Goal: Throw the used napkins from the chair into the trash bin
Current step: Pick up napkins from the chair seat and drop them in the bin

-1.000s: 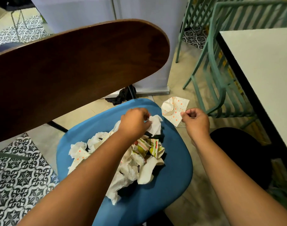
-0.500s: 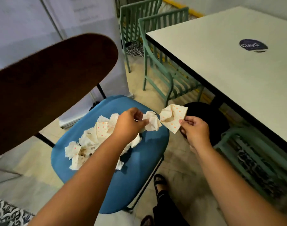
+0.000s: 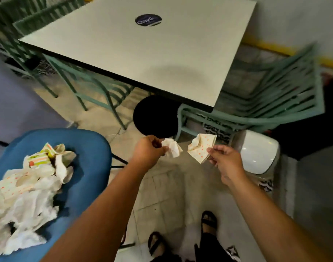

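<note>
On the left we see a blue chair (image 3: 90, 167) with a smooth, rounded seat, and on it a loose heap of used napkins (image 3: 27, 188), crumpled white paper mixed with pieces carrying orange dots and one with green and orange stripes. Past the chair's edge, over the pale tiled floor (image 3: 161, 193), our left hand (image 3: 148, 150) is closed in a pinch on a balled white napkin (image 3: 172, 147). Just beside it, not touching, our right hand (image 3: 225, 160) pinches a corner of an orange-dotted napkin (image 3: 200, 147) that hangs half unfolded. Behind both hands stands a square desk (image 3: 143, 53) with a matte cream top and a dark edge; the round dark sticker (image 3: 148, 20) on it bears white lettering too blurred for us to read. Green metal slatted chairs (image 3: 271, 91) are pushed in around it, and a round black stool (image 3: 154, 115) sits under its near corner. To the right of our right hand stands the trash bin (image 3: 258, 152), its glossy white domed lid shut, on a strip of black-and-white patterned tile. At the bottom we see sandalled feet (image 3: 209, 223).
</note>
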Available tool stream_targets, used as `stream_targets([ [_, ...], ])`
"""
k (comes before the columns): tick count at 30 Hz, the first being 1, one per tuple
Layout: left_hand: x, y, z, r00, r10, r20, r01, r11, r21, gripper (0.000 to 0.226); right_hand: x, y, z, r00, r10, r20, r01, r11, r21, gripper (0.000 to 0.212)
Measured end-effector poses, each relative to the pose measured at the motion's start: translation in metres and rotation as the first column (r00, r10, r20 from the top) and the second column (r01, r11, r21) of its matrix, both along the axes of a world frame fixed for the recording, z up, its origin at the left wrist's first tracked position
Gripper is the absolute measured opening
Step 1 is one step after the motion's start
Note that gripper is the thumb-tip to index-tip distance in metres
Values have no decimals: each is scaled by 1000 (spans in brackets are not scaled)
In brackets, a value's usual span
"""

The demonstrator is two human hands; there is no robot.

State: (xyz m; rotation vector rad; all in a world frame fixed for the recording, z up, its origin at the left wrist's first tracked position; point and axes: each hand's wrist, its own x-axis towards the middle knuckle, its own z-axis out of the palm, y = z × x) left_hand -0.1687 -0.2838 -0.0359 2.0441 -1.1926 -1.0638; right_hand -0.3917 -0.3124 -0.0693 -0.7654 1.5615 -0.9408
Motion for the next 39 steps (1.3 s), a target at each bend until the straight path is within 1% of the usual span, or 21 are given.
stream_targets([
  [3,-63,-22,-11,995,-99,10,99,995,29,24,-64,7,-14,992,-123,8,123,992,20,20],
  [5,-92,-31,-17,992,-128,-9,128,990,52,23,-94,11,-23,987,-158,10,158,986,51,22],
  [7,-130,-44,-28,986,-160,-45,164,983,84,19,-134,11,-34,981,-194,-20,195,978,73,19],
  [9,-168,-57,-42,982,-169,-86,178,977,118,20,-174,8,-48,972,-226,-67,232,969,87,15],
  [11,-204,-69,-58,980,-163,-113,179,972,150,24,-209,2,-60,967,-208,-144,223,970,93,13],
  [12,-218,-73,-64,981,-158,-113,175,971,163,24,-222,-1,-66,964,-175,-200,197,976,91,16],
  [14,-244,-83,-79,983,-149,-105,166,968,186,25,-245,-11,-77,946,-85,-314,116,990,81,18],
  [16,-263,-91,-91,986,-138,-96,155,966,206,25,-257,-22,-85,909,18,-417,10,998,65,11],
  [19,-279,-100,-103,990,-115,-77,130,967,221,25,-261,-37,-96,823,173,-542,-181,983,38,13],
  [22,-284,-105,-114,994,-92,-65,105,967,232,23,-256,-53,-108,731,256,-632,-301,953,38,12],
  [23,-284,-105,-119,995,-80,-61,92,967,238,22,-255,-59,-114,686,284,-671,-338,940,51,11],
  [24,-283,-105,-122,996,-68,-60,81,967,244,22,-253,-64,-120,620,327,-713,-381,920,91,11],
  [26,-281,-104,-128,997,-53,-48,64,964,260,22,-247,-74,-131,456,454,-766,-462,856,232,14],
  [27,-280,-104,-130,998,-51,-43,61,961,268,22,-244,-78,-136,393,481,-784,-482,834,269,15],
  [28,-279,-103,-131,998,-45,-40,54,960,276,22,-241,-80,-141,362,482,-798,-490,827,277,15],
  [30,-278,-102,-132,999,-42,-35,50,957,284,21,-235,-81,-148,350,488,-800,-500,819,281,15],
  [34,-280,-99,-133,997,-71,-10,71,952,296,19,-232,-78,-157,387,532,-754,-528,798,292,19],
  [36,-283,-99,-134,996,-87,-1,83,950,302,19,-234,-74,-159,423,525,-739,-528,805,270,16],
  [39,-294,-100,-135,994,-112,14,102,944,314,19,-243,-65,-157,495,503,-709,-515,827,227,20],
])
